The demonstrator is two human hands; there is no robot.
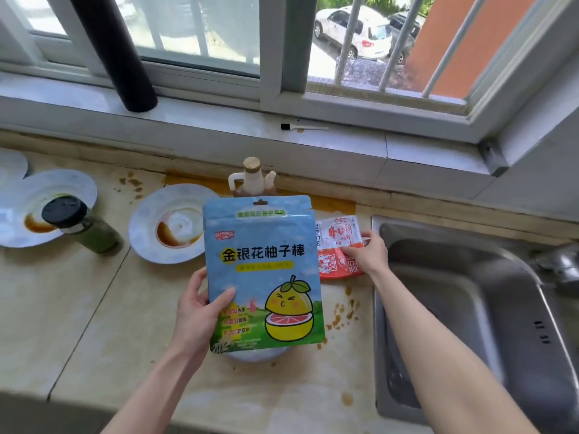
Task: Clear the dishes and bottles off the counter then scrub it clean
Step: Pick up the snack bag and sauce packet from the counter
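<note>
My left hand [197,311] grips a blue snack pouch [263,274] with a yellow pomelo cartoon, held upright above the beige counter [94,324]. My right hand [365,252] pinches a red-and-white packet [336,242] lying by the sink's left edge. A white plate [147,233] with brown sauce sits left of the pouch. Another sauce-stained plate [72,186] lies at the far left, with a dark-capped green bottle [84,227] lying across it. A white-handled oil bottle [252,180] with a wooden stopper stands behind the pouch. A pale dish [253,355] peeks out beneath the pouch.
A steel sink [470,308] fills the right side, its tap [560,264] at the far right. Brown sauce spots [341,311] dot the counter near the sink and by the back wall. A third plate's rim [12,167] shows at the far left. A small brush [300,127] lies on the windowsill.
</note>
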